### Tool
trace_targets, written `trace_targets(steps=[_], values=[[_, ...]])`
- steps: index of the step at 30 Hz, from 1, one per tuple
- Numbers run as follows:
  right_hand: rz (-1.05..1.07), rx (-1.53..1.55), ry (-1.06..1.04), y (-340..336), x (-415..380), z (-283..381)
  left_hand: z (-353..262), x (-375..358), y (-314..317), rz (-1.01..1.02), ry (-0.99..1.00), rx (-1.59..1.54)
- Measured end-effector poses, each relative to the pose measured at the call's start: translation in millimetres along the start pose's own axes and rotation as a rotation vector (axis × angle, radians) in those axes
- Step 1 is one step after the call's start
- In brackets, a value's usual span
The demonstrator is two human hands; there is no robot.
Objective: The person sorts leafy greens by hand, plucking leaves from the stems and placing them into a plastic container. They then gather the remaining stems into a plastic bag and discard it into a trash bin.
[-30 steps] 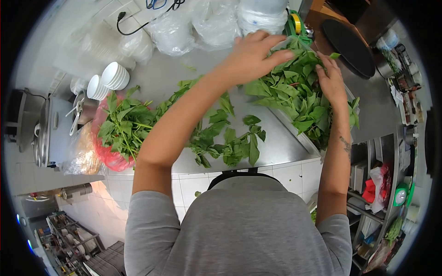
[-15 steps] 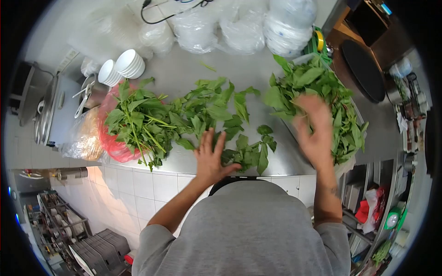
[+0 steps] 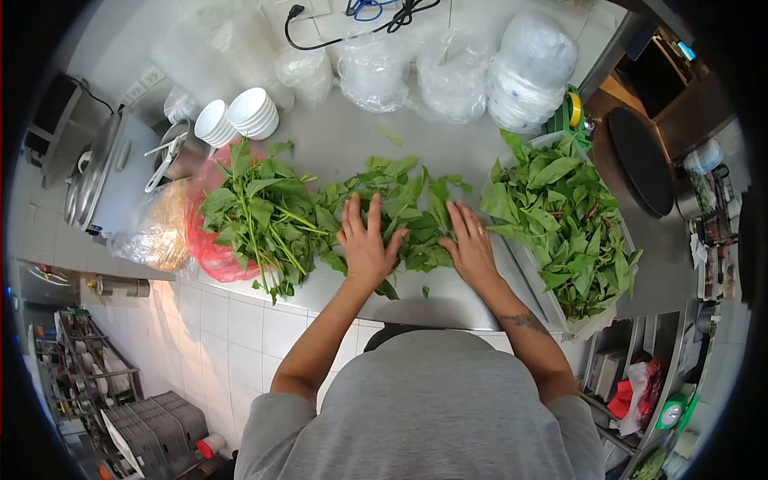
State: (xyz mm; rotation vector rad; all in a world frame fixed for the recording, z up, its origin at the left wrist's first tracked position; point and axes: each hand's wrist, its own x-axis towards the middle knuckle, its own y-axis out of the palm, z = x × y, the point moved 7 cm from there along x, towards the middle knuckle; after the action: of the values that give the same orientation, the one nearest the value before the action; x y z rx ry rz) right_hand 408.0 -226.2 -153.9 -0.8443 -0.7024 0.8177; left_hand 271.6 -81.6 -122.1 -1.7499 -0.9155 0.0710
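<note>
A loose heap of green leaves (image 3: 404, 212) lies in the middle of the steel counter. On its left side my left hand (image 3: 368, 248) rests with fingers spread, touching the leaves. Against the heap's right edge my right hand (image 3: 470, 246) lies with its fingers stretched out. Neither hand grips anything that shows. To the left, a bunch of leafy stems (image 3: 260, 212) sits on a red plastic bag (image 3: 216, 260). At right stands a clear plastic container (image 3: 596, 322), piled with leaves (image 3: 572, 216).
White bowls (image 3: 253, 112) are stacked at the back left, near a pot (image 3: 188, 152) with utensils. Plastic-wrapped stacks (image 3: 372, 72) line the wall. A bag of yellowish contents (image 3: 160, 228) lies at the left edge. A black round pan (image 3: 640, 160) is at far right.
My right hand has left the container and come down beside the middle heap. My left hand has shifted slightly right. The loose leaves near the front edge are now gathered into the heap.
</note>
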Motion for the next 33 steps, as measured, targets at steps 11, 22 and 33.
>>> trace_targets(steps=[11, 22, 33], values=[[0.079, 1.777, 0.373, 2.9, 68.9, 3.2, 28.7, 25.5, 12.9, -0.048, -0.151, -0.236], [0.084, 1.869, 0.421, 0.4, 74.7, -2.6, 5.5, 60.4, 55.1, 0.246, 0.002, -0.133], [-0.629, 0.497, 0.208, -194.6, 44.6, 32.8, -3.5, -14.2, -44.8, 0.075, 0.069, -0.289]])
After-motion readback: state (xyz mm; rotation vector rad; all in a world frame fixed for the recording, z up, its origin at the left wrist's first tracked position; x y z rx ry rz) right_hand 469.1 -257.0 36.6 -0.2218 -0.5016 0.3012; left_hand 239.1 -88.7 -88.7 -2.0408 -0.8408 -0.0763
